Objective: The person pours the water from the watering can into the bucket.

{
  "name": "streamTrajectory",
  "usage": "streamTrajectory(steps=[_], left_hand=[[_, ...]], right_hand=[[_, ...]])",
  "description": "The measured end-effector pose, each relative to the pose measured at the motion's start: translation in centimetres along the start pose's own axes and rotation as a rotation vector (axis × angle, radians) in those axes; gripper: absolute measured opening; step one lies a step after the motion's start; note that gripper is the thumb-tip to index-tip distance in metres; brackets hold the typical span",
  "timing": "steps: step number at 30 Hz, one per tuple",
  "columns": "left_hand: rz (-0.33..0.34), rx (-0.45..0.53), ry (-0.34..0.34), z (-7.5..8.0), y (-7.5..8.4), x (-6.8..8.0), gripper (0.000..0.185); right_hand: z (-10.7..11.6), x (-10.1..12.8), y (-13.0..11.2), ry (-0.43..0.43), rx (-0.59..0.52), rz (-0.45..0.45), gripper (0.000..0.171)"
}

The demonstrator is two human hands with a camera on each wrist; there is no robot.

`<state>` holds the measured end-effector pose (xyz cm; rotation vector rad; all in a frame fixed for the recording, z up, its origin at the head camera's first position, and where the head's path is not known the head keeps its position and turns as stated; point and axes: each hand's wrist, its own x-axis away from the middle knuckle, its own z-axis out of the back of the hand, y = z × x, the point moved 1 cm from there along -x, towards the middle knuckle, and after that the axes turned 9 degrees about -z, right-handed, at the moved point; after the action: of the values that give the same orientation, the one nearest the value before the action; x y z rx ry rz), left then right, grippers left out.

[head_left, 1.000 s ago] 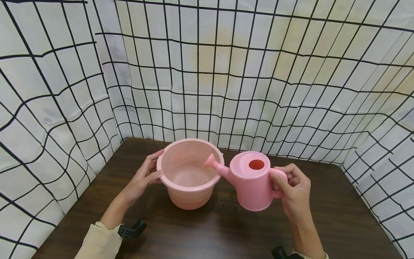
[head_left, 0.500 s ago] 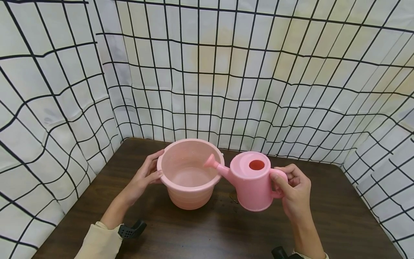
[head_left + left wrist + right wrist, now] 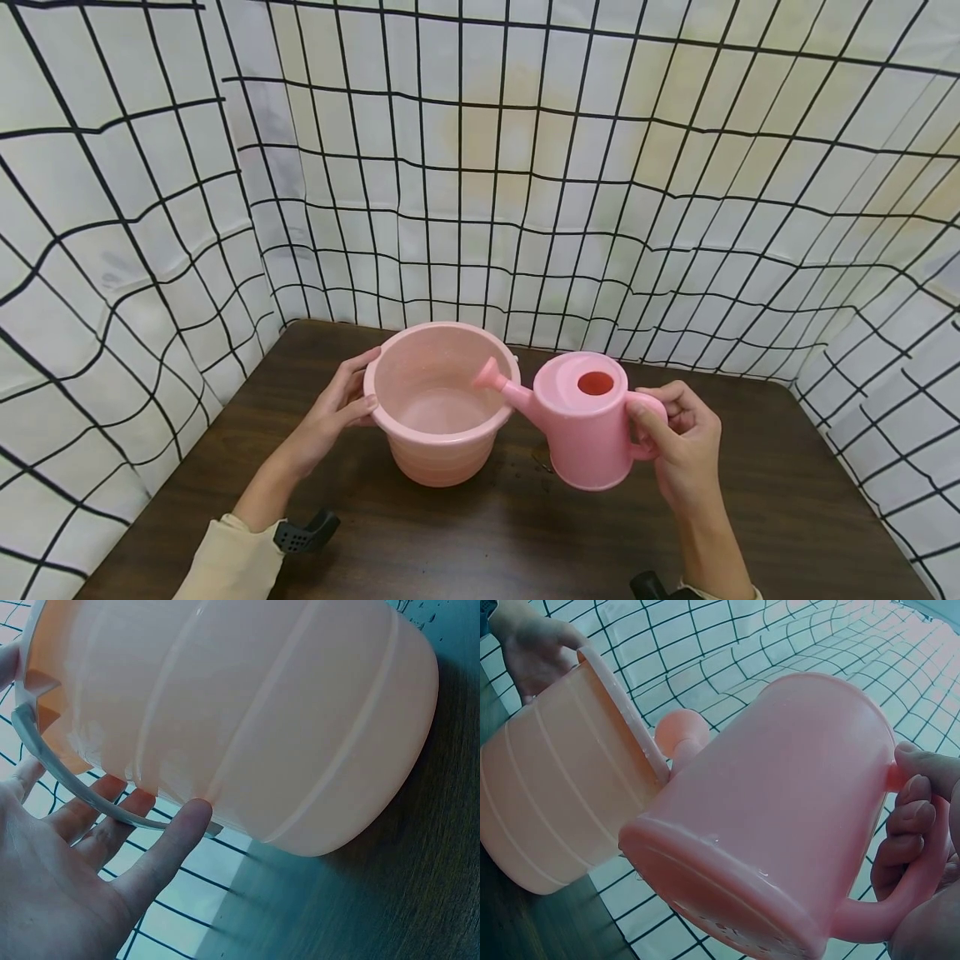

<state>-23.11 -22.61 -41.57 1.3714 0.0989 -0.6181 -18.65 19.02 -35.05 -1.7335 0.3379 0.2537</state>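
While the left hand (image 3: pixel 339 410) touches the bucket (image 3: pixel 438 404) with straight fingers, the right hand (image 3: pixel 678 446) grips the watering can (image 3: pixel 581 421) handle.

- We are seeing even, bright, diffuse light in the head view, with only soft shadows lying on the table (image 3: pixel 465 533).
- We are noticing fisheye bending of the grid backdrop (image 3: pixel 112 208) toward the edges.
- We are getting a bluish cast in both wrist views.

A cream sleeve (image 3: pixel 232 562) covers the left forearm, with black wrist mounts (image 3: pixel 303 533).
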Motion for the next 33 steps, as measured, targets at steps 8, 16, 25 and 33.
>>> streamTrajectory(steps=[8, 16, 25, 33], left_hand=[[-0.003, 0.008, 0.001, 0.02, -0.06, -0.13, 0.060], [-0.003, 0.013, -0.002, 0.02, -0.19, -0.17, 0.060], [-0.001, 0.010, -0.001, -0.06, -0.19, -0.04, 0.060], [0.001, 0.003, 0.002, -0.06, -0.12, 0.08, 0.060]], right_hand=[[0.01, -0.01, -0.07, 0.004, -0.004, -0.008, 0.027], [-0.01, -0.01, -0.01, -0.005, -0.018, 0.004, 0.027], [0.04, 0.02, 0.09, -0.015, -0.023, 0.008, 0.027], [0.00, 0.07, 0.04, -0.017, -0.017, 0.005, 0.026]])
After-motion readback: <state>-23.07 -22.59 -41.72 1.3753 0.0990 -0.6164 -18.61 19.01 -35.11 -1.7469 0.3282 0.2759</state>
